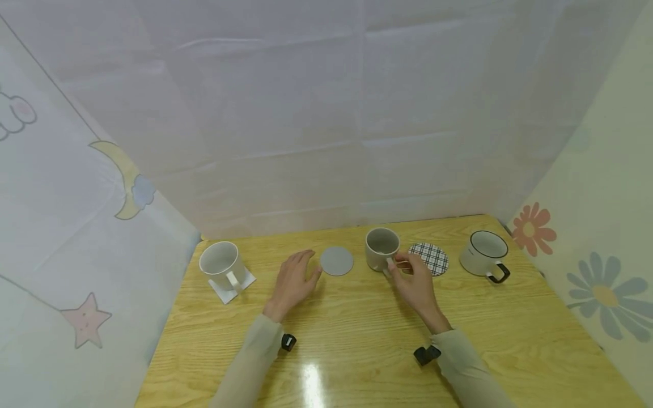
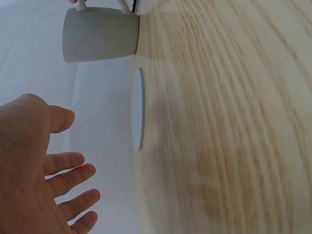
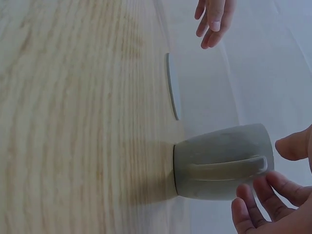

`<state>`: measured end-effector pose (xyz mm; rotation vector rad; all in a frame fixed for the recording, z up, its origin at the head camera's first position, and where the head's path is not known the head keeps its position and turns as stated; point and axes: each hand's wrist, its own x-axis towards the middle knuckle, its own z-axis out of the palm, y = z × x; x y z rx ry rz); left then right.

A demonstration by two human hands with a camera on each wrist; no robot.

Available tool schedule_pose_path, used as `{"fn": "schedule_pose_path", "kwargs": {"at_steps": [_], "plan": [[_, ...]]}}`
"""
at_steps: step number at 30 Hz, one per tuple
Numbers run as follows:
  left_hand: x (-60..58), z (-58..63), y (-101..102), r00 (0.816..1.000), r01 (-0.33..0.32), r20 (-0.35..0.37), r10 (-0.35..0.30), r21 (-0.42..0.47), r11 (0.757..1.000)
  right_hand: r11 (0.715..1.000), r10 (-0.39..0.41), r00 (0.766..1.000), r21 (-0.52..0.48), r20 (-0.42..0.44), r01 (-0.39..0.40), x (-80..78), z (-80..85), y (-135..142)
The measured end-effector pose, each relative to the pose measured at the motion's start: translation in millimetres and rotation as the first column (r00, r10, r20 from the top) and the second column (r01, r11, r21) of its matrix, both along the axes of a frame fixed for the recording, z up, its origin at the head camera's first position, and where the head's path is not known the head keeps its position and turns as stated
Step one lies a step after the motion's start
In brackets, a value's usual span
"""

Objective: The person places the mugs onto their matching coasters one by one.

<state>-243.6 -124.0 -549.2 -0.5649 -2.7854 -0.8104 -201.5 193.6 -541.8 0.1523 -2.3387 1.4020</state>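
Observation:
A grey mug (image 1: 378, 256) stands on the wooden table, its handle (image 3: 226, 169) toward the person. My right hand (image 1: 415, 282) is at this handle, fingertips overlapping the mug's side and thumb by the rim in the right wrist view. Thumb and fingers stand apart there, loosely bent. My left hand (image 1: 295, 279) hovers left of a round grey coaster (image 1: 336, 261), fingers spread and relaxed, holding nothing. The coaster lies flat between the left hand and the grey mug. Just right of that mug lies a round plaid coaster (image 1: 433, 259), partly covered by the right hand.
At the left, a white mug (image 1: 220, 263) stands on a square white coaster (image 1: 224, 294). A white mug with dark rim and black handle (image 1: 484, 255) stands far right on the table (image 1: 347, 351). Pale cloth walls (image 1: 306, 141) enclose the table's back and sides.

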Motion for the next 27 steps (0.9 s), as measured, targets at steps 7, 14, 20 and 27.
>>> {"fn": "schedule_pose_path", "kwargs": {"at_steps": [7,14,20,27], "plan": [[-5.6,-2.5,3.5,0.999,-0.007,0.035,0.007,0.017,1.000,1.000,0.006,0.998,-0.022,0.056,-0.005,0.1,-5.8,-0.2],[-11.2,-8.4,5.6,0.997,-0.017,0.080,0.017,0.004,1.000,0.999,0.022,0.994,-0.044,0.107,-0.017,0.4,-10.6,1.6],[-13.9,-12.1,10.8,0.995,-0.010,0.099,0.014,-0.037,0.999,1.000,0.021,0.989,-0.025,0.148,-0.017,0.4,-12.5,1.8],[-15.1,-19.5,16.1,0.996,0.013,0.090,-0.004,-0.091,0.996,0.999,0.043,0.983,-0.007,0.181,-0.042,-1.1,-15.2,1.2]]}}
